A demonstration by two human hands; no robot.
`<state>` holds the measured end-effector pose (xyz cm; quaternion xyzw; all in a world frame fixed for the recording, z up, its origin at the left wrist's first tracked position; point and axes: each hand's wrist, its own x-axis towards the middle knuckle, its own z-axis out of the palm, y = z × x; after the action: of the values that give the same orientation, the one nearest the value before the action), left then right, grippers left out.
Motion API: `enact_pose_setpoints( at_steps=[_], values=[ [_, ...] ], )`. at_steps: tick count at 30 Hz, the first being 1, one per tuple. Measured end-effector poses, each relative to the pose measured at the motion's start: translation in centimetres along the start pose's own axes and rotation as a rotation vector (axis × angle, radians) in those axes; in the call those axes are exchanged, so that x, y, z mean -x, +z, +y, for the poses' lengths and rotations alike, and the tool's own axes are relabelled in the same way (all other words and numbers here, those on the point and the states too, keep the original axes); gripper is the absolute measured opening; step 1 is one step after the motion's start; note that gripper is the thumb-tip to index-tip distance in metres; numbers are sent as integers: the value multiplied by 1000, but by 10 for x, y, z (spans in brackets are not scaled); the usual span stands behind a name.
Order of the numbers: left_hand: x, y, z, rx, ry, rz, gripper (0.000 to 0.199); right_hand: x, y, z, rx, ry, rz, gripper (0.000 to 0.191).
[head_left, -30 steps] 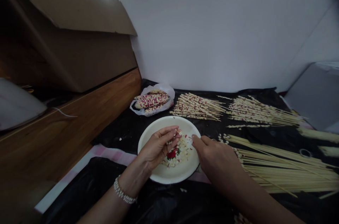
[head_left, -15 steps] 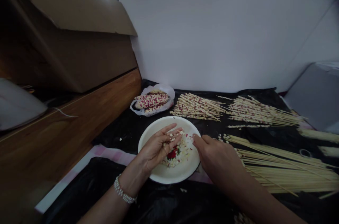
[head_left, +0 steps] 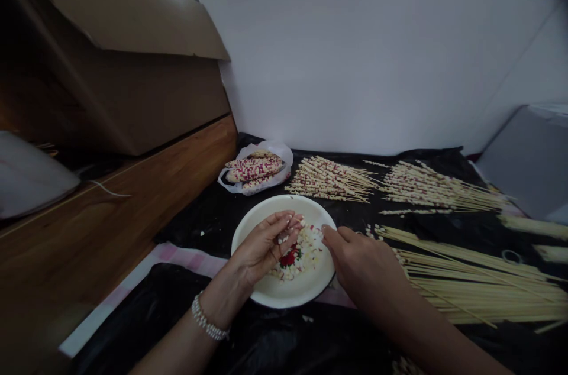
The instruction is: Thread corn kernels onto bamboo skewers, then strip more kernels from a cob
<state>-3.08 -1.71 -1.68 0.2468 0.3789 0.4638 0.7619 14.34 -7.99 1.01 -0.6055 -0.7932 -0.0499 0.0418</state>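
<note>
Our left hand (head_left: 265, 243) is curled, fingers together over a heap of small white bits (head_left: 308, 251) on a round white enamel plate (head_left: 284, 294), can't tell if pinching any; our right hand (head_left: 361, 262) sits loosely open at the heap. Knock the rim and bits could scatter onto the black plastic sheet (head_left: 208, 227).

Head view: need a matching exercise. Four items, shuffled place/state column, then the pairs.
Items
1. left hand
2. right hand
3. bare bamboo skewers
4. speckled cobs

Places and states
A. in a clear plastic bag at the back
B. in a loose pile at front right on the black sheet
C. curled over the white plate, fingers above the pale bits
D. at the plate's right side, fingertips beside the pale bits

Pairs: 1-C, 2-D, 3-B, 4-A
</note>
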Motion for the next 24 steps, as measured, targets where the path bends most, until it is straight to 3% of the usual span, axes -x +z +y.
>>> enact_pose_setpoints(
  at_steps=[9,24],
  values=[
    [1,1,2,13,16,29,15,-1,-3,-2,-7,2,-41,27],
    [0,0,1,48,14,33,16,1,6,2,-36,-22,111,23]
  ],
)
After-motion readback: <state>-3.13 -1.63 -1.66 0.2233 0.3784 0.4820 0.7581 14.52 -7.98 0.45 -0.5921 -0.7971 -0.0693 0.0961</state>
